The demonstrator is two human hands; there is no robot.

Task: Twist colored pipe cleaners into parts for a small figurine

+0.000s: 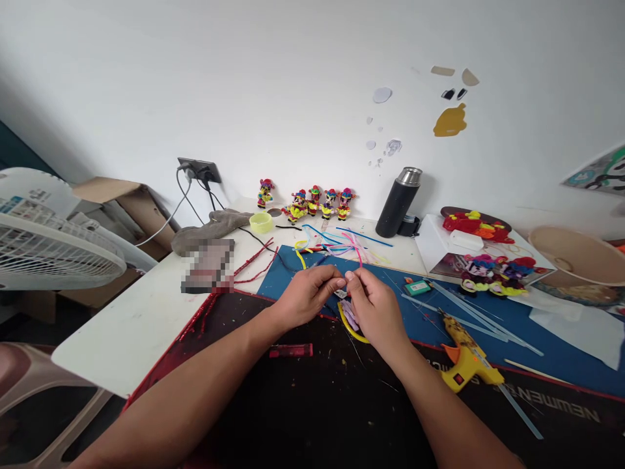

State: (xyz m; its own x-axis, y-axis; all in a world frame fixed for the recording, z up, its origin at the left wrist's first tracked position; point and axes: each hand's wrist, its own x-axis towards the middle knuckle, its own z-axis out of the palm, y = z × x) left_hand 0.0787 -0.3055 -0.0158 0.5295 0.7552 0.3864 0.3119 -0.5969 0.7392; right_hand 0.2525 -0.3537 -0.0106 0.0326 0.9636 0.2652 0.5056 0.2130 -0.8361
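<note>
My left hand (312, 293) and my right hand (374, 303) meet at the fingertips over the mat, both pinched closed. A bright pink pipe cleaner (361, 258) sticks up from the fingers of my right hand. What lies between my left fingertips is hidden. Below the right hand, a yellow pipe cleaner (351, 329) curves around some pale lilac pieces (347, 311). Behind the hands spreads a loose pile of coloured pipe cleaners (342, 242). Dark red pipe cleaners (254, 259) lie to the left.
A yellow glue gun (469, 365) rests at right, near clear glue sticks (483, 319) and a green box (417, 287). Several small figures (314, 202) stand by the wall beside a black thermos (398, 205). A fan (58, 247) is at left; a red piece (291, 350) lies in front.
</note>
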